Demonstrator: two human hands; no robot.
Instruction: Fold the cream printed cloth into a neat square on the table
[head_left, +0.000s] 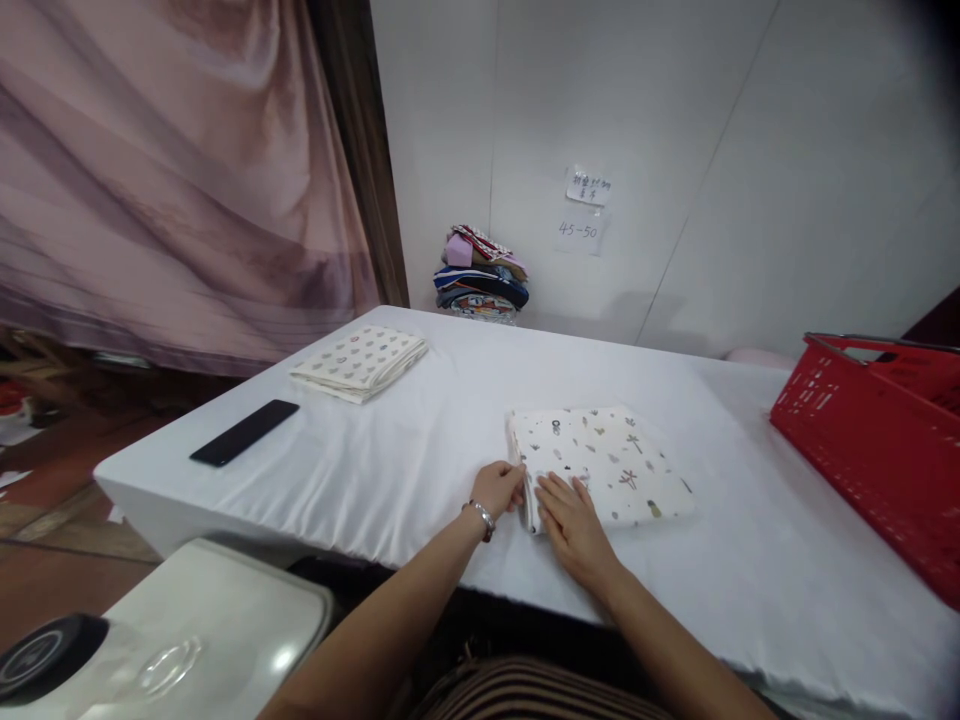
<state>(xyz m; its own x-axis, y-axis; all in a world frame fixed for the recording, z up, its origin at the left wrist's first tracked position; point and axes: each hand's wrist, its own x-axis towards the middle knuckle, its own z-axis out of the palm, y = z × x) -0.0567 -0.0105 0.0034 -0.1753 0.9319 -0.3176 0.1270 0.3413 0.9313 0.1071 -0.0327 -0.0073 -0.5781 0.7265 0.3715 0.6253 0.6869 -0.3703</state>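
A folded cotton-like cloth (pixel 600 455), printed with palm trees, a pineapple and small scattered motifs, is laid flat on the white-draped counter (pixel 450 400), directly before the wearer. Its left folded edge is met by the left hand (pixel 498 488), whose fingers are curled in; whether the layers are pinched between them cannot be told. The upper face, beside that edge, is covered by the right hand (pixel 574 525), which is held palm down with the fingers extended and nearly together, nothing being gripped. The cloth is judged to be light, soft and limp, not fragile, and little inclined to slip within a grasp, although its layers may be slid over one another and the smooth drape may be dragged along beneath it. A secure hold is best taken at the thick left fold, with all layers gathered between thumb and fingers and the far side supported from below. Writing is found mainly on the wall: "45-50" is read on the lower paper sheet (pixel 579 231), while the handwritten characters of the upper paper sheet (pixel 588 187) cannot be made out with certainty. Pale marks on the red plastic basket (pixel 862 440) are likewise illegible, and no brand is discerned on the cloth.
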